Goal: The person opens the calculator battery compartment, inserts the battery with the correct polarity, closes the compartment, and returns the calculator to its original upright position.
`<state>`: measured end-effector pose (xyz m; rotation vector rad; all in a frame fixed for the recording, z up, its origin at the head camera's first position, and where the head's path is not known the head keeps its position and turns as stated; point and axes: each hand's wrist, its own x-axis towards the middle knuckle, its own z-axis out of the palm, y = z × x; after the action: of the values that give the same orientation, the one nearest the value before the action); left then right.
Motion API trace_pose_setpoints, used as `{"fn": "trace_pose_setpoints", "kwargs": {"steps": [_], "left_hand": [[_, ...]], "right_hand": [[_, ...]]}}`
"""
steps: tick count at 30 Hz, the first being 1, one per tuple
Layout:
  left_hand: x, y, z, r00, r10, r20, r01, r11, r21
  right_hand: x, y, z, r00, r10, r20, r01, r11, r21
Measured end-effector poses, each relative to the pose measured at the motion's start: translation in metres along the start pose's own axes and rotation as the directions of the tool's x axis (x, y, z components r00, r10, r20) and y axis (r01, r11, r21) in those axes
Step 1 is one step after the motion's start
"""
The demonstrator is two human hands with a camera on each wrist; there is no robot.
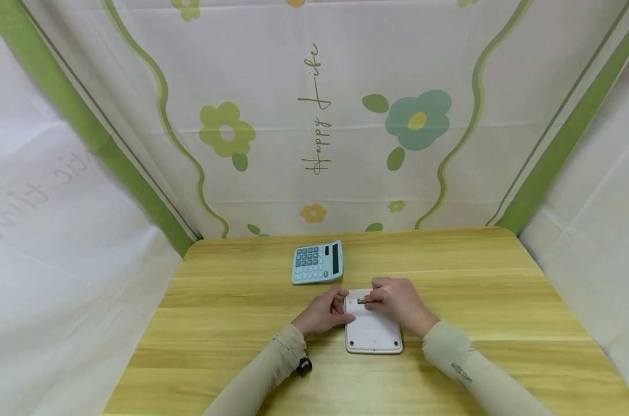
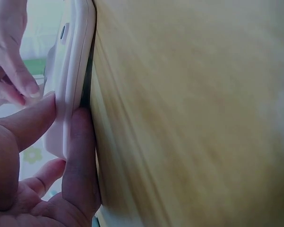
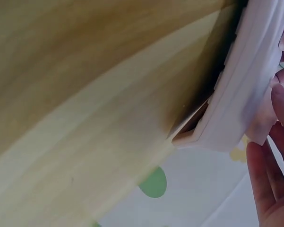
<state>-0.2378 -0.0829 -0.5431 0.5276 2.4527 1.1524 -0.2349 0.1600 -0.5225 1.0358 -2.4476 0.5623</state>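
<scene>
A pale pinkish-white calculator [image 1: 372, 332] lies face down on the table; key edges show underneath in the right wrist view. My left hand [image 1: 322, 312] grips its left edge, thumb on the back and a finger [image 2: 80, 156] beneath. Near the top of the back is a small open battery slot [image 1: 361, 301] with something greenish-gold in it. My right hand [image 1: 399, 303] has thumb and fingers pinched at that slot, on what looks like a small battery; the fingers hide most of it.
A light blue calculator [image 1: 316, 263] lies face up behind the white one. The wooden table [image 1: 241, 312] ends at a printed cloth wall [image 1: 272, 190], with more cloth on both sides. A black object [image 1: 304, 366] sits at the left cuff.
</scene>
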Motion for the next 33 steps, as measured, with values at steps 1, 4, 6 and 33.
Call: {"fn": "trace_pose_setpoints", "kwargs": {"steps": [1,4,6,33], "left_hand": [[-0.0001,-0.0002,0.0001,1.000,0.002,0.001,-0.002,1.000,0.000],[-0.0006,-0.0003,0.0001,1.000,0.003,0.002,-0.003,1.000,-0.002],[-0.0009,0.0002,-0.0002,1.000,0.001,0.003,-0.001,1.000,-0.005],[-0.0016,0.0024,-0.0012,1.000,-0.013,0.002,0.013,1.000,-0.022]], "right_hand": [[0.0000,-0.0006,0.0002,1.000,0.000,0.003,0.000,1.000,-0.003],[-0.0001,-0.0017,0.0014,1.000,-0.005,-0.003,0.005,1.000,-0.017],[0.0000,-0.0024,0.0026,1.000,-0.023,-0.015,0.023,0.999,-0.040],[-0.0047,-0.0061,0.0003,0.997,0.006,0.080,-0.006,1.000,-0.006]]}}
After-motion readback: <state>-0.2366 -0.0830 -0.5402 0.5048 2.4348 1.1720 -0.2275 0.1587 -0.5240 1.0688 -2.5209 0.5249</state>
